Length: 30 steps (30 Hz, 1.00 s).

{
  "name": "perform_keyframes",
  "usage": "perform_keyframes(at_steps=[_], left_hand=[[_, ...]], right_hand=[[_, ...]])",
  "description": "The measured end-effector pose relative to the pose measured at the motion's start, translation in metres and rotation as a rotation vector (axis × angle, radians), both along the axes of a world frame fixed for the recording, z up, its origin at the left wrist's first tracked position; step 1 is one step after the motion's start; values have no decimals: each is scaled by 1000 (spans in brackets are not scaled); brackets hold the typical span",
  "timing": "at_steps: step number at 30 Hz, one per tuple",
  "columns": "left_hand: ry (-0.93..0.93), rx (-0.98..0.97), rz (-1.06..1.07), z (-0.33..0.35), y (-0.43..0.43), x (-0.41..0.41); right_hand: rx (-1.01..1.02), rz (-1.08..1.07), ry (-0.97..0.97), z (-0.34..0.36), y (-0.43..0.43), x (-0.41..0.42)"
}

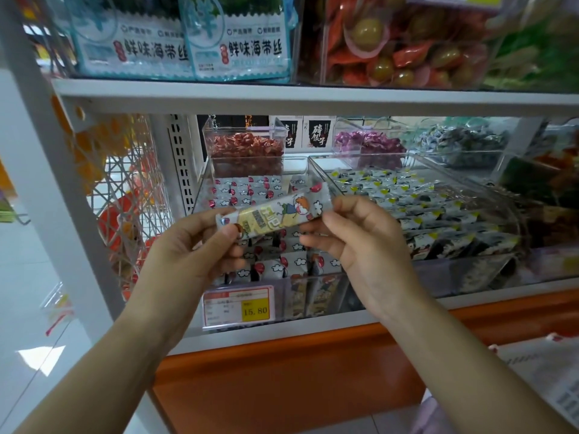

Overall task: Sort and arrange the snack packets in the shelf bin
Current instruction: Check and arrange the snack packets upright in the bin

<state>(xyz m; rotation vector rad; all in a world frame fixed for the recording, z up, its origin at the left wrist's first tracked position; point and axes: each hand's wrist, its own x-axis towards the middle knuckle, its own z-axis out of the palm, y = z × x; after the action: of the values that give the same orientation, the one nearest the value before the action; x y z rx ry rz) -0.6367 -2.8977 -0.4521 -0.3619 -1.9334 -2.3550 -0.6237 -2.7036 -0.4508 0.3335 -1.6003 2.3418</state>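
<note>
Snack packet [275, 214], a long white-and-yellow one with a cartoon figure, is held level in the air just in front of and above the shelf bin [283, 303], with a hand at each end. The left hand [194, 245] pinches its left end between thumb and curled fingers; the right hand [360, 242] pinches the right end likewise (its lower fingers curl loosely beneath). Inside the bin stand rows of cloud-printed packets [260, 189]. On the bin's front wall sits a price tag [239, 306]. Touching the bin's right side is a second clear bin [376, 156] of dark-and-yellow packets; behind the bin stands a small clear box [247, 133] of red sweets.
</note>
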Motion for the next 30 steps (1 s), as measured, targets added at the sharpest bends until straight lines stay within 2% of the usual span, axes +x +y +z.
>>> perform_keyframes(at_steps=[3, 5, 8, 12, 16, 22, 25, 27, 30], left_hand=[[157, -216, 138, 2, 0, 2], [238, -302, 164, 3, 2, 5], [245, -282, 126, 4, 6, 9], [230, -253, 113, 6, 7, 9], [296, -378, 141, 3, 6, 8], [358, -476, 110, 4, 3, 8], [321, -468, 62, 5, 3, 10], [292, -447, 60, 6, 3, 11], [319, -528, 130, 7, 3, 10]], right_hand=[[19, 48, -45, 1, -1, 1], [119, -32, -73, -2, -1, -1], [150, -115, -70, -5, 1, -4], [215, -77, -33, -2, 2, -3], [441, -154, -6, -5, 1, -2], [363, -183, -47, -3, -4, -4], [385, -225, -41, -2, -4, -4], [430, -256, 5, -2, -5, -4], [565, -267, 110, -2, -8, 0]])
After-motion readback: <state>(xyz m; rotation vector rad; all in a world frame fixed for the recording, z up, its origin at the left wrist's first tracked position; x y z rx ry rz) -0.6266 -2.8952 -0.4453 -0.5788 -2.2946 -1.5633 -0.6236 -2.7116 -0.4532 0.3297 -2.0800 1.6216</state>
